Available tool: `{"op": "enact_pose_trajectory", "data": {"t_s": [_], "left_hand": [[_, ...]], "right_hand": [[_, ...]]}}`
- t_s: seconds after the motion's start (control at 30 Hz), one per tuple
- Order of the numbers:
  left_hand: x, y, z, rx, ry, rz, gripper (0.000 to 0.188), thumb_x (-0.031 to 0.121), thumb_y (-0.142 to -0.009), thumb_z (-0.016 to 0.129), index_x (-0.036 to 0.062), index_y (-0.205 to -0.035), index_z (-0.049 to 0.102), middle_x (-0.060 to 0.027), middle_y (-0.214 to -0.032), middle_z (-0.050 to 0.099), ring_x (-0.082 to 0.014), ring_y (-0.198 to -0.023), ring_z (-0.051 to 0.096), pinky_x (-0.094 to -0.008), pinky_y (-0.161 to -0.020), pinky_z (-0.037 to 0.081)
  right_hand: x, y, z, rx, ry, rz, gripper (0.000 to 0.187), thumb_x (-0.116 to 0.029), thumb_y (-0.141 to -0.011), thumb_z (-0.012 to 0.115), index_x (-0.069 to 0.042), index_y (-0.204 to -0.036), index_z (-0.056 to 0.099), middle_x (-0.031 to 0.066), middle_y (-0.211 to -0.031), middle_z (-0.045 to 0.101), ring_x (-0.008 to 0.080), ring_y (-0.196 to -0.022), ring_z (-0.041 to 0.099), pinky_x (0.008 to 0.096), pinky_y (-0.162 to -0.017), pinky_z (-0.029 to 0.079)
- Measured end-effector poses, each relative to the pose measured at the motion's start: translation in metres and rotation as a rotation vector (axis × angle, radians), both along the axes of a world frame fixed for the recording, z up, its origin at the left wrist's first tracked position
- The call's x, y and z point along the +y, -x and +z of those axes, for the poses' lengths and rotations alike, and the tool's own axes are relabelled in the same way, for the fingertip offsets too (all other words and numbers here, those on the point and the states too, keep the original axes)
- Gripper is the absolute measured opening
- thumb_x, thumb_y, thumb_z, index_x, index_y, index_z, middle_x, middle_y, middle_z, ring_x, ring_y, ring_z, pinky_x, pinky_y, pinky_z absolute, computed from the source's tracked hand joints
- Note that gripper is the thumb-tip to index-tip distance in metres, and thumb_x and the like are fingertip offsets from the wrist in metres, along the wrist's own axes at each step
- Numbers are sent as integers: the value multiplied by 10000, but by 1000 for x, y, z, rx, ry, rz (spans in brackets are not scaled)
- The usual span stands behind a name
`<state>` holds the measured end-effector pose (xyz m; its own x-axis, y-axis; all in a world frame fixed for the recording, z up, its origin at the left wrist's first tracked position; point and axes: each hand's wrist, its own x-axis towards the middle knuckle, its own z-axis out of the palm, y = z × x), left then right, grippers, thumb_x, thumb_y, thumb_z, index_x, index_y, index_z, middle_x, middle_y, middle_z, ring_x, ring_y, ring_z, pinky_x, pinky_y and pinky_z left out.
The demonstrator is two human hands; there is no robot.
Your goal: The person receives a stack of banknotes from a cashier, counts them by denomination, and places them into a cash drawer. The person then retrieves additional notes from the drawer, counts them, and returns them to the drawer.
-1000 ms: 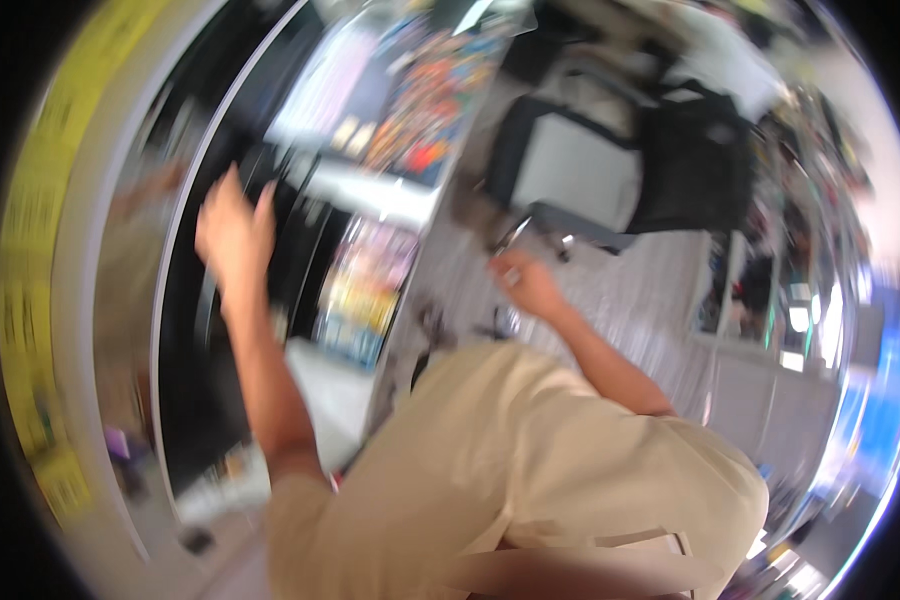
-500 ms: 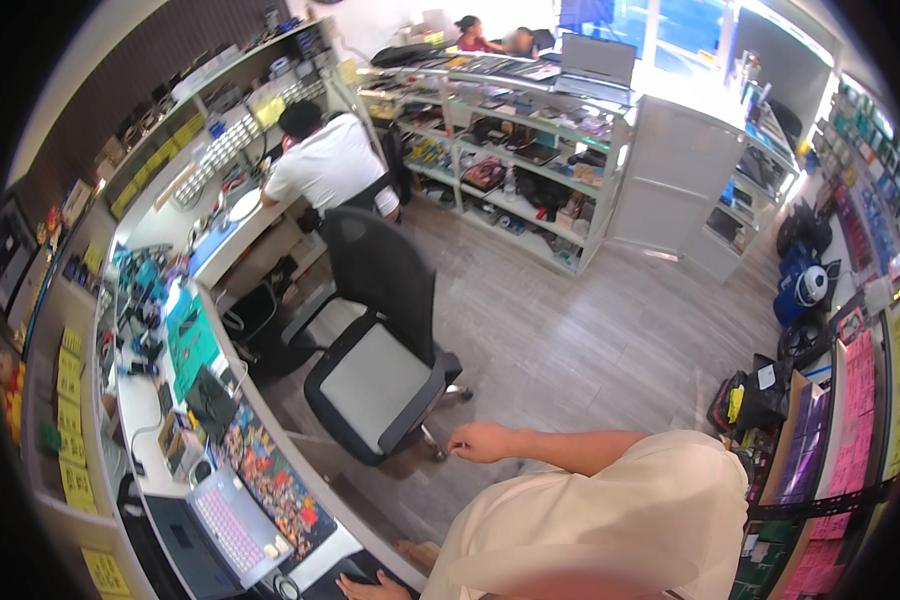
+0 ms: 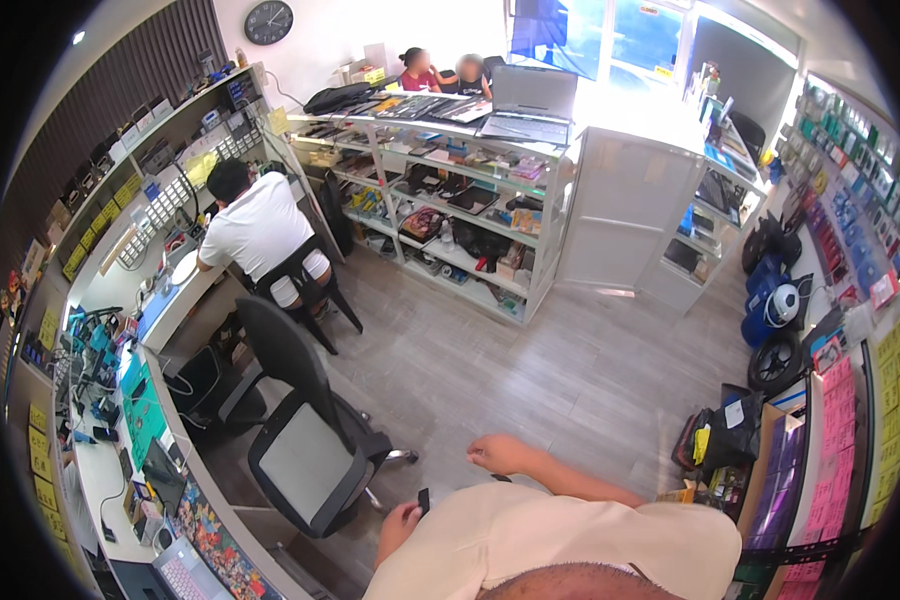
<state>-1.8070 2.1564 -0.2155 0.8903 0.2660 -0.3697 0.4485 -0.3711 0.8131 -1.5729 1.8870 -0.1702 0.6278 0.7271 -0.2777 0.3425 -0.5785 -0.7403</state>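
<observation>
My left hand point(image 3: 398, 527) is low in front of me, beside my beige shirt point(image 3: 570, 535). Its fingers are closed on a small black object point(image 3: 423, 500) whose kind I cannot make out. My right hand point(image 3: 497, 453) hangs over the wooden floor, its forearm coming from the right. The fingers there are loosely curled, and nothing shows in them. Closest to my left hand stands the office chair point(image 3: 310, 465), with a grey seat and black back; the hand is apart from it.
A workbench point(image 3: 110, 500) with tools, a green mat point(image 3: 142, 410) and a laptop point(image 3: 185, 575) runs along the left. A person in white point(image 3: 265, 225) sits there. Shelves point(image 3: 460, 215) stand ahead, with two people behind. Bags, a wheel point(image 3: 775, 360) and stocked racks line the right.
My left hand has come off the bench by the laptop and now holds the small black object near my body. The view has shifted, so the chair and bench appear farther left.
</observation>
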Motion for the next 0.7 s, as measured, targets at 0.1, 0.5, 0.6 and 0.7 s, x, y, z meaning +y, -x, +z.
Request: {"op": "enact_pose_trajectory", "data": {"t_s": [0.1,0.5,0.6,0.7], "left_hand": [[-37,-113,27,2,18,-201,415,328,-1023,615,3,-1275,678,-214,-1200,723,-328,-1127,698,-403,-974,530],[-164,-451,12,-31,-120,-766,405,362,-1033,581,50,-1268,688,-176,-1218,723,-339,-1123,686,-432,-957,536],[-250,-514,30,-60,-37,-879,387,341,-1039,577,44,-1263,686,-175,-1232,717,-343,-1130,681,-433,-970,531],[-337,-566,52,-60,-44,-1101,377,324,-1045,578,56,-1293,673,-171,-1247,708,-340,-1153,669,-433,-984,523]], "right_hand": [[-34,-16,9,65,6,-160,390,-389,-1010,631,-74,-1218,728,168,-1189,713,346,-1080,679,446,-919,542],[-194,-160,35,116,90,-668,521,-507,-1027,584,-54,-1243,723,233,-1272,670,361,-1131,658,446,-991,511],[-255,-201,47,2,-6,-839,521,-481,-1045,556,-21,-1230,715,244,-1252,685,356,-1130,662,445,-976,516],[-330,-220,47,-94,-175,-1151,499,-441,-1060,531,0,-1205,714,231,-1179,716,338,-1083,685,422,-952,527]]}}
